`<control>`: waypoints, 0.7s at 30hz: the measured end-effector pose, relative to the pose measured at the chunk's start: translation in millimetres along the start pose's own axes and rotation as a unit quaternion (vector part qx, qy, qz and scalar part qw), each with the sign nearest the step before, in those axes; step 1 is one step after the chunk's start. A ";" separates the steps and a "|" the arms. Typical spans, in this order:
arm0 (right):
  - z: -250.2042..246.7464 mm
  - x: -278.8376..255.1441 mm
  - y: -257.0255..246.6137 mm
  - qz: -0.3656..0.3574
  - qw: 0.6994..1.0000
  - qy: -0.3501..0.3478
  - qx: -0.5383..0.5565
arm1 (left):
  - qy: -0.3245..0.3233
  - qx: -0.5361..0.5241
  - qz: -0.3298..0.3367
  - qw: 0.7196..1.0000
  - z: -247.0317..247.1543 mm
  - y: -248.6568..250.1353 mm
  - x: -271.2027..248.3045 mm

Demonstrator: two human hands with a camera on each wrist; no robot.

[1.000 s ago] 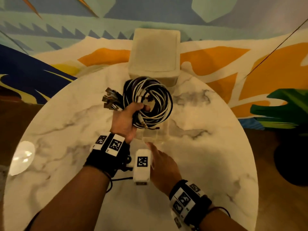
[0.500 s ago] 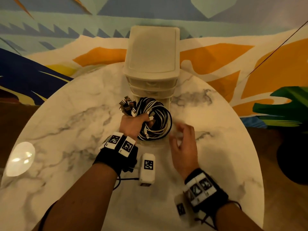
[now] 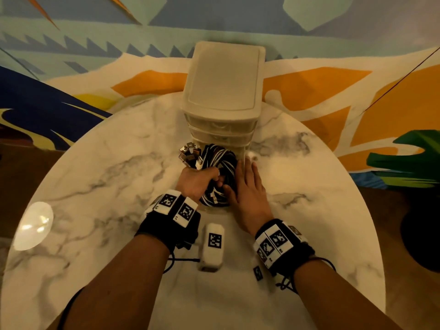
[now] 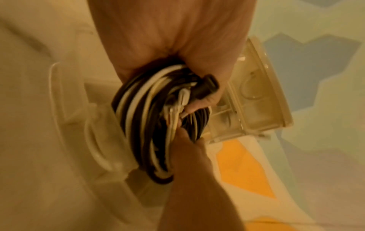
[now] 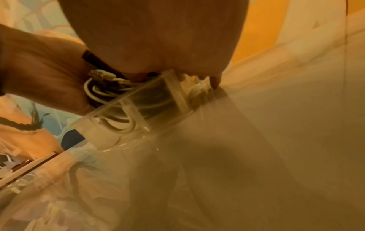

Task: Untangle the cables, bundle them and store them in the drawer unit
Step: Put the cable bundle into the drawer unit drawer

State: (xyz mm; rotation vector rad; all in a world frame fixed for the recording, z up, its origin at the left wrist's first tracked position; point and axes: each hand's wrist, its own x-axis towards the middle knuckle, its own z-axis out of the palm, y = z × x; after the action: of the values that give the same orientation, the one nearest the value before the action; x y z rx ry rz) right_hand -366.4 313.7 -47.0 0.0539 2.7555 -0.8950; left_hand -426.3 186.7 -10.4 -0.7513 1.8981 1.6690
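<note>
A coiled bundle of black and white cables (image 3: 220,172) sits low in the clear pulled-out bottom drawer (image 5: 128,112) of the cream drawer unit (image 3: 223,91). Its metal plugs (image 3: 190,153) stick out to the upper left. My left hand (image 3: 214,179) grips the coil's near left side, fingers curled round the strands (image 4: 150,125). My right hand (image 3: 240,177) lies with straight fingers along the coil's right side and the drawer's wall, its thumb touching the cables. The drawer's floor is hidden under the coil.
The unit stands at the far side of a round marble table (image 3: 95,186). A small white tagged box (image 3: 212,246) with a thin black lead lies between my wrists. A green plant (image 3: 404,163) stands off the table's right edge, over a patterned floor.
My left hand has lowered the cable bundle from in front of the unit down into the pulled-out drawer. My right hand has moved forward from the table's near side to the coil's right side.
</note>
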 end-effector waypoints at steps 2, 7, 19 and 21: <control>-2.7 -3.2 -0.8 -0.013 1.000 0.003 0.011 | 0.058 0.046 0.027 0.997 3.9 0.6 -1.4; -18.6 5.3 -11.7 -0.047 0.986 0.102 0.121 | 0.121 0.082 0.058 0.988 11.0 -5.0 2.5; -27.3 1.1 -0.7 -0.136 0.977 0.010 0.163 | 0.056 0.049 0.127 0.989 12.7 -11.9 7.8; -28.7 -1.1 3.3 -0.129 0.975 0.015 0.179 | 0.054 0.046 0.125 0.990 12.5 -13.2 9.3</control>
State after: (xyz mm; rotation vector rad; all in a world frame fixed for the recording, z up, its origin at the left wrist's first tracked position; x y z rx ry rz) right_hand -371.3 333.2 -26.3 -0.2329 2.6312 -1.4612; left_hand -423.7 197.1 -27.8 -0.5983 2.2058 1.7024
